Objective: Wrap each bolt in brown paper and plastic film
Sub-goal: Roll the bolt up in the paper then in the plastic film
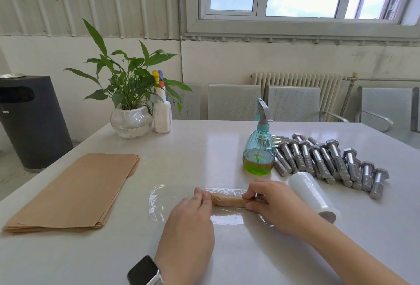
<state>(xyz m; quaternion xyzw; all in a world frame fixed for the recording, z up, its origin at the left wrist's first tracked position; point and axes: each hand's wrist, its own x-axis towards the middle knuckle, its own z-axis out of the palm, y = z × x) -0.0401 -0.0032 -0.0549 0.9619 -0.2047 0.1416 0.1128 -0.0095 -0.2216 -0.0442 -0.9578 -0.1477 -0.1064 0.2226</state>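
Paper-wrapped bolt [229, 201] lies on a plastic film sheet [159, 203] at table [204, 153] front; left hand [193, 214] fingers curl over its left end; right hand [270, 203] pinches its right end; film roll [312, 196] just beside the right hand; brown paper stack [77, 191] well left.

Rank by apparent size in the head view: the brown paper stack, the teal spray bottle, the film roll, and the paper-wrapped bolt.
1. brown paper stack, clearly largest.
2. teal spray bottle.
3. film roll, close to the bottle and nearer the camera, so unsure.
4. paper-wrapped bolt, partly covered by both hands.
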